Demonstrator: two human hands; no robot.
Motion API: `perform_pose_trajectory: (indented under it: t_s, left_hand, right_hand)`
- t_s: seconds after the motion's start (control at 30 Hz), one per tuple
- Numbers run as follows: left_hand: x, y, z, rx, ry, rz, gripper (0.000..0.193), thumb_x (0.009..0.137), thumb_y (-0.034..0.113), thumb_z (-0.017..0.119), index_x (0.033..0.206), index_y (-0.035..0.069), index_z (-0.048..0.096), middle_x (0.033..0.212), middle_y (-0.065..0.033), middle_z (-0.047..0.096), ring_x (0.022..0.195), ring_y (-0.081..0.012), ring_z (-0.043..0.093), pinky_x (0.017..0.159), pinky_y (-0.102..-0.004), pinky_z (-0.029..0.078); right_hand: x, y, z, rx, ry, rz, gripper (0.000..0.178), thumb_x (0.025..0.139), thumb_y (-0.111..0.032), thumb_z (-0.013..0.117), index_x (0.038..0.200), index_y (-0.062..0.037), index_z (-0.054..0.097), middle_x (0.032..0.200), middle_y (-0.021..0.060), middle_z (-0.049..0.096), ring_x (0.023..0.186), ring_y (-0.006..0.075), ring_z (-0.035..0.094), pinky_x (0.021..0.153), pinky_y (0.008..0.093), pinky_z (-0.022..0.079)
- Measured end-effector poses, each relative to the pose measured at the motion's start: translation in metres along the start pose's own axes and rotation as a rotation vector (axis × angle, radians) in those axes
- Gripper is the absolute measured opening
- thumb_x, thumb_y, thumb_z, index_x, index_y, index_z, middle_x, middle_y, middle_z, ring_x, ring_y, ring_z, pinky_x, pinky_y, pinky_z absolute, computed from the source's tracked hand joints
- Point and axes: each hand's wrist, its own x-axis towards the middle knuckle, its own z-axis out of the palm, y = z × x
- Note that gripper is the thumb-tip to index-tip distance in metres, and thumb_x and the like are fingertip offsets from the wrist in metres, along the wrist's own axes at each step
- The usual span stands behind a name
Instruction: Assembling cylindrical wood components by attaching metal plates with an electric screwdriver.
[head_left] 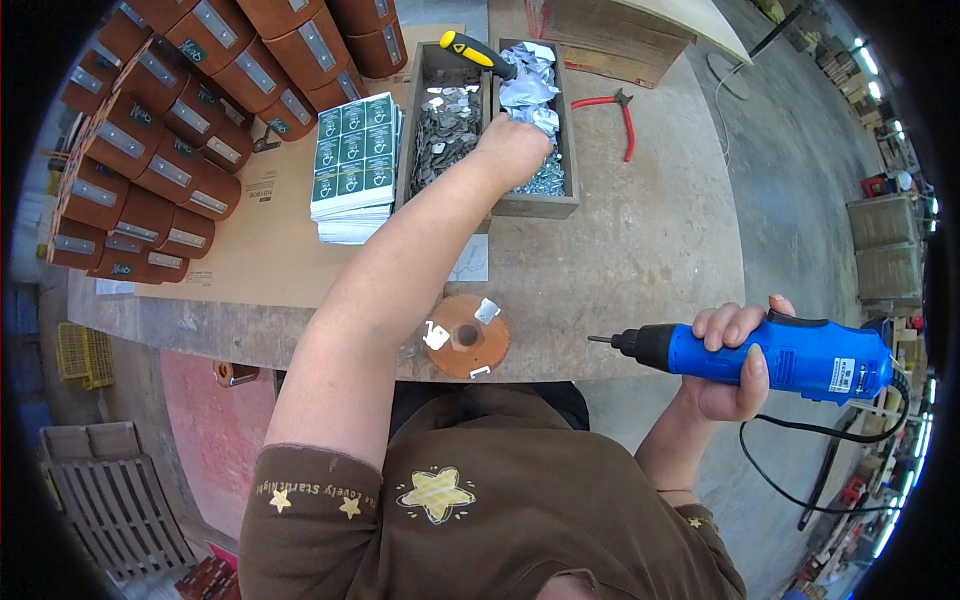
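Observation:
My left hand [515,152] reaches into the right-hand compartment of a wooden box [538,207], among small silvery screws [545,180]. Its fingers look curled, but their tips and anything in them are hidden. My right hand [735,360] is wrapped round a blue electric screwdriver [780,358], held level past the table edge with its bit pointing left. Near the front edge lies a round reddish-brown wooden piece [480,352] with a dark centre hole and three small metal plates at its rim. Loose metal plates [450,130] fill the left-hand compartment.
A yellow-and-black handled tool [475,52] lies across the box beside crumpled pale wrapping [528,88]. Red-handled pliers [628,125] are to its right. Printed green-and-white cards [352,170] are stacked left of it, near piled brown wooden cylinders [150,165]. The screwdriver's black cord [800,430] hangs at right.

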Motion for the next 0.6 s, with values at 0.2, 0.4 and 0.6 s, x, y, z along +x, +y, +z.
perform_pose_trajectory:
  t_s: [0.2, 0.4, 0.6]
  left_hand:
    - [-0.023, 0.003, -0.029, -0.274, 0.205, -0.069, 0.012, 0.07, 0.016, 0.06, 0.076, 0.007, 0.065, 0.073, -0.0125, 0.062, 0.075, -0.03, 0.058, 0.07, -0.0396, 0.044]
    - [-0.09, 0.027, -0.07, -0.533, 0.407, -0.082, 0.012, 0.074, 0.01, 0.059, 0.083, 0.005, 0.065, 0.078, -0.0144, 0.062, 0.067, -0.0281, 0.06, 0.064, -0.0342, 0.048]
    - [-0.154, 0.069, -0.093, -0.854, 0.48, -0.022, 0.031, 0.071, 0.0, 0.061, 0.102, 0.004, 0.058, 0.078, -0.0096, 0.064, 0.073, -0.0181, 0.063, 0.064, -0.0307, 0.05]
  right_hand:
    - [0.004, 0.001, 0.006, -0.004, -0.001, -0.014, 0.052, 0.074, -0.015, 0.051, 0.12, 0.0001, 0.029, 0.074, 0.0092, 0.048, 0.059, 0.018, 0.05, 0.058, 0.0342, 0.044]
    - [-0.001, -0.003, 0.017, 0.029, -0.003, -0.02, 0.054, 0.074, -0.015, 0.053, 0.119, -0.0004, 0.027, 0.072, 0.0093, 0.048, 0.06, 0.0185, 0.05, 0.058, 0.0343, 0.044]
    - [-0.004, -0.009, 0.035, 0.109, -0.027, -0.015, 0.055, 0.074, -0.015, 0.053, 0.12, -0.0032, 0.027, 0.073, 0.0082, 0.048, 0.062, 0.0185, 0.05, 0.06, 0.0348, 0.044]
